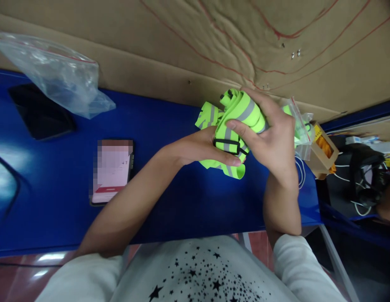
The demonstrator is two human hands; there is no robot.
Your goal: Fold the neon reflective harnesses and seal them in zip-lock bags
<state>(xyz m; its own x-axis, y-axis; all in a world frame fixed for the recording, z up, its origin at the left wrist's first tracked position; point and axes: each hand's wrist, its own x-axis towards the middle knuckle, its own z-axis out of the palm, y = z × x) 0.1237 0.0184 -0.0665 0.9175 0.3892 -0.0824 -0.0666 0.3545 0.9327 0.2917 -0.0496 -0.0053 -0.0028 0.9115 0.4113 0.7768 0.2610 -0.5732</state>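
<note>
On the glossy blue tabletop (169, 205), a clear crumpled plastic bag (75, 79) overlaps a flat black object (40, 115); the left forearm (144, 191) partly covers a lit, dark-edged phone (113, 167). The left hand (210, 147) cups and the right hand (273, 136) clasps a rolled fluorescent yellow-green, grey-striped strap bundle (245, 108) before a brown cardboard wall (169, 54). Rightward: a clear red-zipped bag (302, 126), a brown windowed cardboard box (320, 153).

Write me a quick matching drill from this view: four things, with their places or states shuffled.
1. Bundle
2. Phone
3. Large bag
4. Box

A. Clear, upper left of the view
B. Orange showing inside
C. Held by left hand and right hand
D. Screen lit

Pairs: 1-C, 2-D, 3-A, 4-B
</note>
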